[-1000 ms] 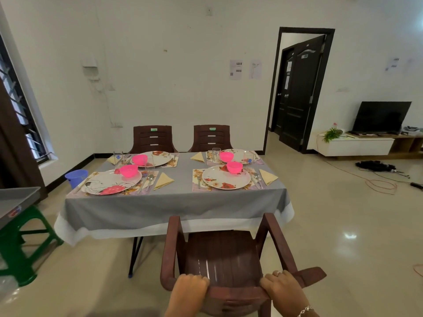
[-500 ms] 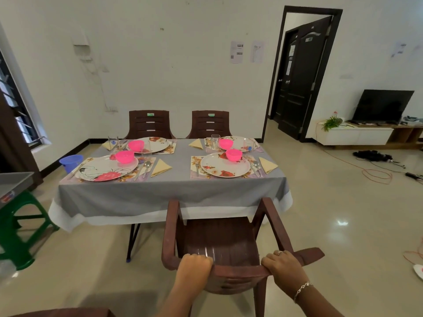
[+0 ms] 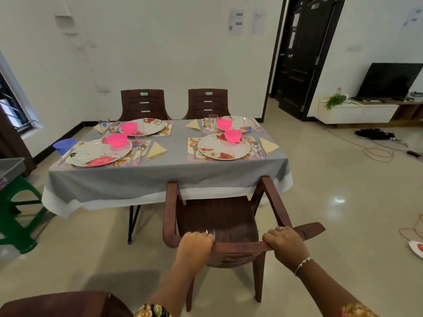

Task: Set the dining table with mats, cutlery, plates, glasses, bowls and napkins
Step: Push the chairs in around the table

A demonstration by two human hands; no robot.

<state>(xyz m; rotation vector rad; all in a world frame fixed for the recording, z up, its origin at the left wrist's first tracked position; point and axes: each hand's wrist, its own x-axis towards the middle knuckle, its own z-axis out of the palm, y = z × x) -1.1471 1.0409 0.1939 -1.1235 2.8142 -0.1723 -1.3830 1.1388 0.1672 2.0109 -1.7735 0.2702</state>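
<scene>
Head view: I see both hands on the back rail of the dark brown plastic armchair (image 3: 219,216). It stands at the near long side of the rectangular dining table under a grey cloth with a white hem (image 3: 160,177), seat facing it. Left hand (image 3: 195,242) has its fingers curled over the rail. Right hand (image 3: 285,244) wraps the rail towards its right end, fingers bent over the front edge. Each grips the chair and nothing else.

Table's near right quarter, straight beyond the chair:
- floral place mat (image 3: 192,156) with a round white flowered plate (image 3: 223,147) on it
- pink plastic bowl (image 3: 233,135) on the plate's far part
- steel fork (image 3: 194,150) left of the plate, steel spoon (image 3: 256,146) right of it
- folded yellow napkin (image 3: 269,145) by the table's right edge

A clear glass tumbler (image 3: 213,121) stands further in, at the far right setting. The other settings look alike, so the table reads as fully laid to me.

Risks, my read:
- Chair arm tips overlap the cloth hanging at the table's near edge; I can't tell if they touch. If pushed in further, an arm can snag the hem and drag the cloth and every setting with it.
- The bowl rides on the plate, not on the table, so a jolt can slide it off.
- The tumbler is tall and narrow and tips first if the cloth shifts.
- An uneven push from the two hands skews the chair, and one arm knocks the table edge.
</scene>
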